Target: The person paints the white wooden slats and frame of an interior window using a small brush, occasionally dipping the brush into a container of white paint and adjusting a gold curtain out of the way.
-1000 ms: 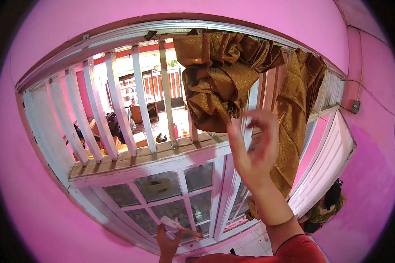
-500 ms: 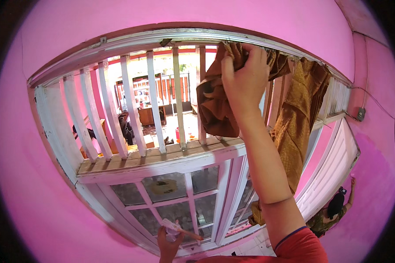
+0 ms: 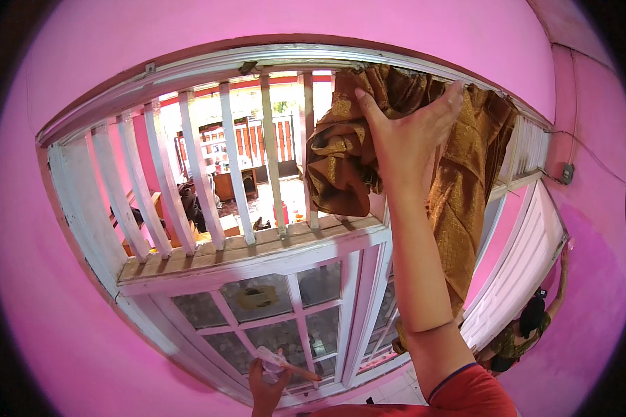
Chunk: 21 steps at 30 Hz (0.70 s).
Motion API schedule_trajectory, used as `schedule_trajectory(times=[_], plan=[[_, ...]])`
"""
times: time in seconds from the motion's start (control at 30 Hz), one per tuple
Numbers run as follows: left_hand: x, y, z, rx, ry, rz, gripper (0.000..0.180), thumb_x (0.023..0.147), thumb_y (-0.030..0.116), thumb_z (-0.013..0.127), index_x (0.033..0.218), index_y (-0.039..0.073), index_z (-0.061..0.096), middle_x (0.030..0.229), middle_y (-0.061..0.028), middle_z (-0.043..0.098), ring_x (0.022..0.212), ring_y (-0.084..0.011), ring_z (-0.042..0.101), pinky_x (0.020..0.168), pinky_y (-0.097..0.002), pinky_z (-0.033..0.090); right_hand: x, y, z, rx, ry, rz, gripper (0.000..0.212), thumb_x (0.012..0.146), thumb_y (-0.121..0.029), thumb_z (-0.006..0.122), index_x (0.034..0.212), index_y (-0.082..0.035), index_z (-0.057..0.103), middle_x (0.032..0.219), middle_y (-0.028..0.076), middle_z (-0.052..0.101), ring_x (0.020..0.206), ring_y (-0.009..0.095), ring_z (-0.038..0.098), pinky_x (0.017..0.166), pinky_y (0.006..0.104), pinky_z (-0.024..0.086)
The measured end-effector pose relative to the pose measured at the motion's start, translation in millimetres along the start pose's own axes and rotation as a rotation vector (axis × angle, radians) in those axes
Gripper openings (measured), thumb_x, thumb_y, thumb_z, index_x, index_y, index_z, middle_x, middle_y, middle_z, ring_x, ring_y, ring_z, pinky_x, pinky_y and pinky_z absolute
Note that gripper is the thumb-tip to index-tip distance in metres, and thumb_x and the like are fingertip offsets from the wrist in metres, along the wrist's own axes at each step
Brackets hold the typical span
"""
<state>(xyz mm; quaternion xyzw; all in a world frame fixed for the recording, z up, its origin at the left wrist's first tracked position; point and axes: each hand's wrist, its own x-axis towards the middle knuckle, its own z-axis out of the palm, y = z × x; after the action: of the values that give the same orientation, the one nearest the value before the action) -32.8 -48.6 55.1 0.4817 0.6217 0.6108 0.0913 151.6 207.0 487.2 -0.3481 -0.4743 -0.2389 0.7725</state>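
A brown-gold patterned curtain [image 3: 459,201] hangs from a white metal rail [image 3: 285,57] above a barred window. Its left part is bunched up in front of the bars. In front of the bunched cloth, my right hand [image 3: 410,135] is raised with thumb and fingers spread wide; whether it touches the fabric I cannot tell. Low in the view, my left hand [image 3: 266,389] grips a slim wooden-handled tool [image 3: 292,367] with a whitish, plastic-like wrapping at one end. The tool's exact kind is unclear.
White vertical bars [image 3: 233,160] stand on a wooden sill [image 3: 257,247], above a paned window [image 3: 257,299]. To the right is an open white door [image 3: 518,271]. Another person [image 3: 528,330] reaches up along the pink wall at lower right.
My right hand has gone from closed on the curtain's top to spread open, slightly farther right. The other person has shifted slightly. My left hand keeps its hold.
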Motion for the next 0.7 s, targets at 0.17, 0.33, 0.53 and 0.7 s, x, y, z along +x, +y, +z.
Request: schedule_trajectory(times=[0.17,0.33,0.53,0.7], plan=[[3.6,-11.6,2.4,0.04,-0.016,0.021,0.049,0.074,0.014,0.087,0.115,-0.001,0.064,0.111,-0.0155,0.059,0.102,-0.03,0.063,0.088,-0.0399,0.05,4.0,0.7,-3.6,0.188,-0.04,0.145,0.125,0.073,-0.048,0.091,0.151,0.018,0.018,0.153,0.037,0.029,0.146,0.047,0.028,0.124,0.0498,0.025],[-2.3,-29.3,-1.0,0.102,-0.012,0.028,0.053,0.074,0.013,0.085,0.119,-0.002,0.062,0.113,-0.0162,0.06,0.105,-0.0313,0.062,0.091,-0.0402,0.05,-0.2,-1.1,10.2,0.436,-0.054,0.289,0.108,0.076,-0.032,0.09,0.148,0.017,0.026,0.148,0.034,0.034,0.141,0.044,0.036,0.119,0.0473,0.031],[-0.4,-18.2,1.1,0.014,-0.038,0.019,0.052,0.076,0.014,0.085,0.12,-0.002,0.062,0.113,-0.016,0.06,0.104,-0.0317,0.062,0.091,-0.041,0.049,10.0,13.5,21.2,0.601,-0.092,0.333,0.079,0.08,-0.025,0.084,0.134,0.014,0.041,0.132,0.03,0.045,0.126,0.042,0.046,0.11,0.0482,0.037],[-3.2,-19.7,1.1,0.06,-0.014,0.018,0.052,0.077,0.015,0.086,0.121,-0.001,0.062,0.113,-0.0164,0.06,0.104,-0.031,0.062,0.09,-0.0412,0.049,10.9,17.7,17.4,0.577,-0.084,0.322,0.071,0.08,-0.025,0.084,0.127,0.012,0.044,0.123,0.027,0.053,0.116,0.037,0.055,0.105,0.0455,0.042]])
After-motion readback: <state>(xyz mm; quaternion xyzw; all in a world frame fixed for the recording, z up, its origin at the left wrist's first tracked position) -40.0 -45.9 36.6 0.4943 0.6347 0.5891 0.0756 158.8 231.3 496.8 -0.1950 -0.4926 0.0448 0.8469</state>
